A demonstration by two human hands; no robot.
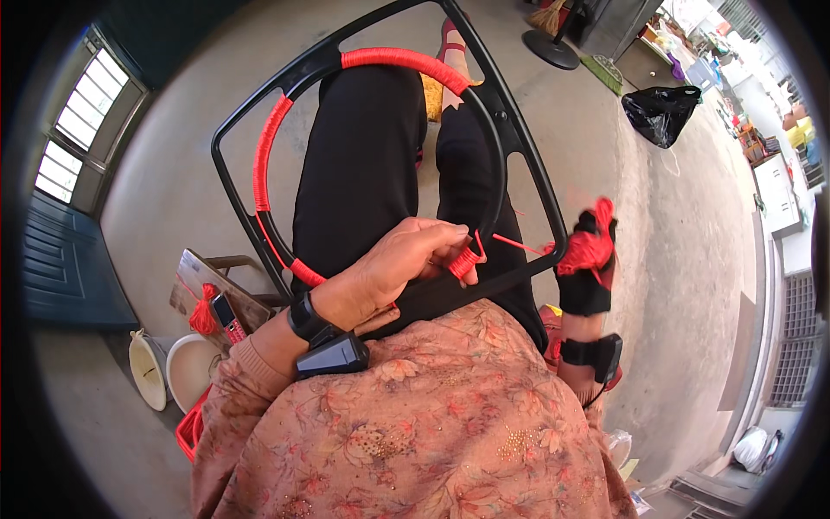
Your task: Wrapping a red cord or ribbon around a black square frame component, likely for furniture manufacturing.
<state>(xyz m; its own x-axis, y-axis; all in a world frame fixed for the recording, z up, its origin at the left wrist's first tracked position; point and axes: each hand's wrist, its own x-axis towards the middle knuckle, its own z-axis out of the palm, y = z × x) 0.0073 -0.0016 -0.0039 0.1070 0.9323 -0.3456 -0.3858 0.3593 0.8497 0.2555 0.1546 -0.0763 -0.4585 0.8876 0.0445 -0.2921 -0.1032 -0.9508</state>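
Observation:
Across my lap lies a black frame [517, 130], squarish with rounded corners and a ring inside it. Red cord [402, 59] is wound tightly round parts of the ring, at its top, left side and lower left. My left hand [402, 259] is closed round the lower part of the ring, its thumb and fingers at a short red winding [465, 261]. A taut red strand runs from there to the right, past the frame's corner. My right hand [588, 290], in a black covering, is closed on a bundle of red cord [586, 249]. Its fingers are mostly hidden.
On my left, a board [194, 290] bears a red cord bundle [204, 311] and a phone [228, 318]. A white bucket [192, 368] and a red basket [192, 428] stand below. A black plastic bag [661, 114] and a broom [603, 73] lie at the far right.

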